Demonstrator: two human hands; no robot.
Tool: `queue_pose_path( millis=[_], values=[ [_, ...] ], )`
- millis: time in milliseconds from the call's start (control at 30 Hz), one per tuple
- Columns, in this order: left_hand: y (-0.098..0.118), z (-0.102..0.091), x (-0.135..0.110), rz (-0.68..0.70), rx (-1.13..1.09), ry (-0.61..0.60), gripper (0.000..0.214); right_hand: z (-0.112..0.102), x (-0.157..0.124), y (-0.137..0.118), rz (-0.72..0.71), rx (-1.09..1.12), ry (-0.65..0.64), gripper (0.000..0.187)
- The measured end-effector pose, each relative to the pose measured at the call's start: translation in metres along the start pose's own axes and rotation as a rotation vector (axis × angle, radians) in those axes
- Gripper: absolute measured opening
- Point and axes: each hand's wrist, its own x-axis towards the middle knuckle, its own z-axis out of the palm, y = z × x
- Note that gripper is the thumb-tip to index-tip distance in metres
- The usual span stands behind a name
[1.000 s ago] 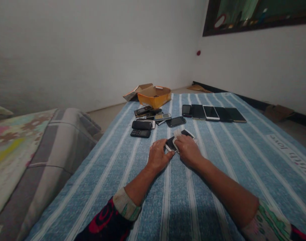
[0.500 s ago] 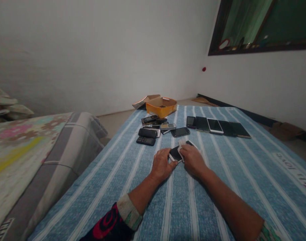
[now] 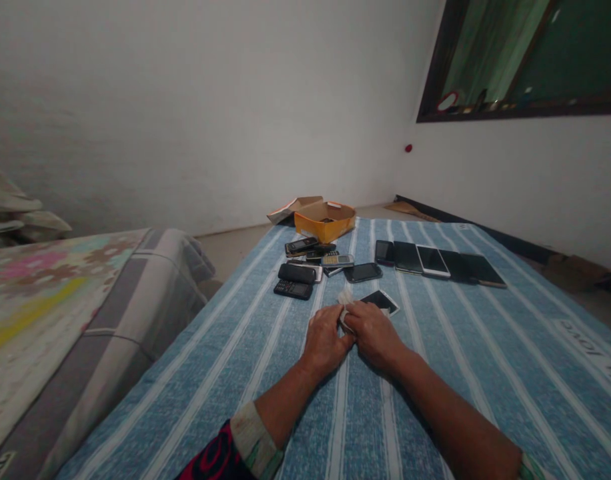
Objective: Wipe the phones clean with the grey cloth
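Note:
A white smartphone [image 3: 382, 301] with a dark screen lies under my hands on the striped cloth. My left hand [image 3: 327, 338] is closed on its near left end. My right hand [image 3: 374, 333] presses a crumpled white tissue [image 3: 344, 300] against the phone's left part, close to my left fingers. Only the far right end of the phone shows; the rest is covered by my hands. Just beyond lies a black touchscreen phone [image 3: 363, 272], and to its left a keypad phone [image 3: 293, 289].
Several older phones [image 3: 301, 245] are heaped before an open yellow box [image 3: 325, 225] with its lid beside it. At right, several smartphones [image 3: 433, 261] lie in a row. A blue striped cloth [image 3: 235, 373] covers the surface; a bed [image 3: 150, 287] stands at left.
My right hand with the tissue has slid left along the phone, up against my left hand. More of the phone's right end now shows. The view has tilted slightly.

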Motion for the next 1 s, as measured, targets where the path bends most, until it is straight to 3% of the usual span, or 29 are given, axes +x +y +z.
queue_pose_path(
  millis=[233,367,600,833,900,1000],
  values=[
    [0.003,-0.003,0.001,0.02,-0.011,0.007,0.044,-0.001,0.005,-0.007,0.029,-0.045,-0.027,0.024],
    [0.004,-0.003,0.0,-0.009,-0.004,0.006,0.044,-0.006,-0.001,0.002,0.037,-0.081,-0.033,0.024],
    [0.003,-0.003,-0.001,-0.022,0.023,-0.025,0.052,-0.015,-0.013,0.033,0.363,-0.205,0.009,0.029],
    [0.001,-0.001,-0.001,-0.015,0.013,0.0,0.052,0.0,-0.009,0.001,0.076,-0.099,-0.009,0.027],
    [0.001,-0.001,-0.001,-0.008,0.012,0.005,0.05,-0.002,-0.007,0.007,0.088,-0.1,-0.011,0.025],
    [0.001,-0.002,-0.001,-0.005,0.021,-0.003,0.051,-0.009,-0.009,0.025,0.245,-0.155,0.011,0.027]
  ],
)
